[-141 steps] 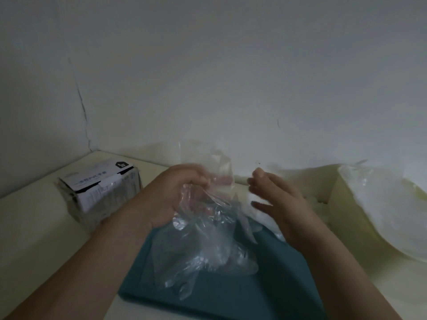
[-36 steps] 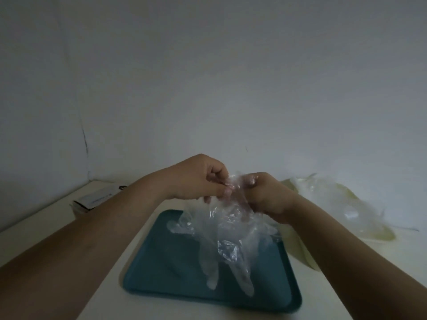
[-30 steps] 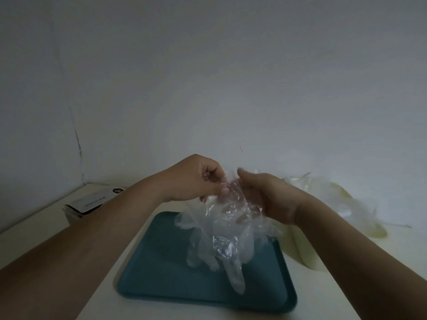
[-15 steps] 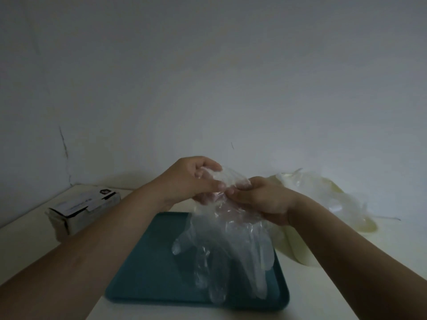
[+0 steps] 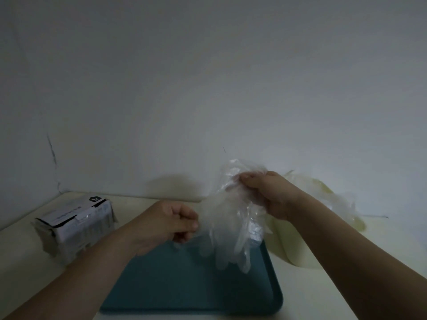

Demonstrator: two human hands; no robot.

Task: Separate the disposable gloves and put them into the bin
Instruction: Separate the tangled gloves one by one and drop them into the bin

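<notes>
Clear thin plastic gloves [image 5: 228, 227], pinched in right hand [image 5: 268, 195] and curled left hand [image 5: 168, 222], might stick together or slip.

**A:** Number of gloves [image 5: 228, 227]?
**B:** Cannot be told. The clear layers overlap and blur into 1 pale mass, and only a few hanging finger shapes separate at its lower edge.
**A:** Grip points?
**B:** The right hand [image 5: 270, 195] bunches the top of the film, with its fingertips hidden in the folds. The left hand [image 5: 171, 224] pinches the side edge, and its curled fingers cover the contact.
**A:** Bin [image 5: 293, 252]?
**B:** Its wall lies partly behind the right forearm. Its contents show only as blurred film.
**A:** Other items?
**B:** The print on the box [image 5: 76, 227] is too small to read. The tray [image 5: 184, 285] loses its near left corner behind the left forearm. Both forearms are cut off by the lower edge.
</notes>
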